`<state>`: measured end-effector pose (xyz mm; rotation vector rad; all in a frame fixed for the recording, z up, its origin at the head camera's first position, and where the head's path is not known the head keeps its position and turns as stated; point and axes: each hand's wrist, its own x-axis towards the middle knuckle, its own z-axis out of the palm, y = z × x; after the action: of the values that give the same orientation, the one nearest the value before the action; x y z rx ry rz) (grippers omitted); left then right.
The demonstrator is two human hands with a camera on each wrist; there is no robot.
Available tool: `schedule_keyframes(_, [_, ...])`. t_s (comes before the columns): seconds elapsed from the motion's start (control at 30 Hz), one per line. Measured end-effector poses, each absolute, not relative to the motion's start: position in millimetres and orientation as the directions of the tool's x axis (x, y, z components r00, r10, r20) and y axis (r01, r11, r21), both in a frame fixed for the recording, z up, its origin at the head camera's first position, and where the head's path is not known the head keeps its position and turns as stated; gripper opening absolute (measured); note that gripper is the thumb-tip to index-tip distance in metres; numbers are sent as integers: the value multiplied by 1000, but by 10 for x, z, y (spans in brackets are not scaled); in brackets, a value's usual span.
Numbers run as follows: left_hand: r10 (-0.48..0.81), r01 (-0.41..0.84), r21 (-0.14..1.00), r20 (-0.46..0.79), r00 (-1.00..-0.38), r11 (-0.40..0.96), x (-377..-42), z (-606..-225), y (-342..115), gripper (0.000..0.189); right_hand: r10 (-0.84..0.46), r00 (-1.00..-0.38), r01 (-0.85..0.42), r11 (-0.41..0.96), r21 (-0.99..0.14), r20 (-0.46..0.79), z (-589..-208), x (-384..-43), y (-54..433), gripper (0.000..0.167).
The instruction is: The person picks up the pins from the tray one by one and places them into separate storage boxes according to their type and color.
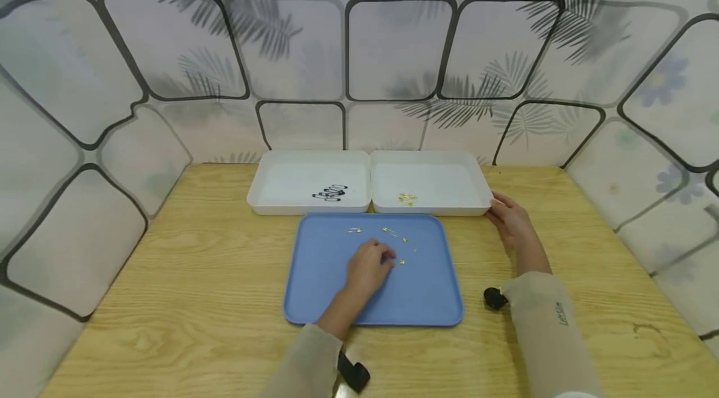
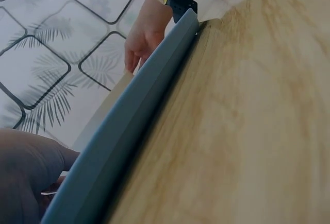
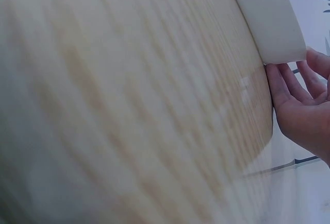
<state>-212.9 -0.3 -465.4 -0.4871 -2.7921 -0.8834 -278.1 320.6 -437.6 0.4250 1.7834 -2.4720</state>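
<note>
My left hand (image 1: 367,267) is low over the blue tray (image 1: 314,298), fingers bent downward, fingertips right beside a small gold safety pin (image 1: 402,262); I cannot tell whether they pinch it. More gold safety pins (image 1: 389,231) lie scattered toward the tray's far side. In the left wrist view the blue tray's wall (image 2: 129,105) partly hides that hand (image 2: 26,167). My right hand (image 1: 511,223) holds the near right corner of the right white tray (image 1: 449,179). The right wrist view shows the thumb at its rim and fingers (image 3: 278,87) against its lower side.
Black safety pins (image 1: 330,193) lie in a heap inside the left white tray (image 1: 286,176). A small cluster of gold safety pins (image 1: 407,199) rests in the right white tray. Both stand side by side behind the blue tray on a wooden table (image 1: 213,273), before a patterned backdrop (image 1: 399,48).
</note>
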Motion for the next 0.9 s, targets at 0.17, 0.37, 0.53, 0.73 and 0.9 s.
schedule_keyframes(0.17, [261,374,526,279,-924,764,-2128,-4668,8,9,100,-961,212,-337,-917,-259,-4342,-2784,3192,56])
schedule_keyframes(0.37, [293,401,529,278,-915,748,-2128,-4661,8,10,92,-962,217,-322,-922,-258,-4321,-2774,3185,56])
schedule_keyframes(0.53, [311,403,547,257,-915,734,-2124,-4654,-1,8,98,-961,215,-317,-924,-257,-4334,-2775,3183,56])
schedule_keyframes(0.73, [314,393,564,236,-920,726,-2126,-4654,-13,7,108,-958,217,-331,-918,-265,-4374,-2788,3191,55])
schedule_keyframes(0.9, [314,383,574,220,-924,724,-2134,-4660,-15,7,102,-959,216,-336,-917,-263,-4394,-2798,3197,55])
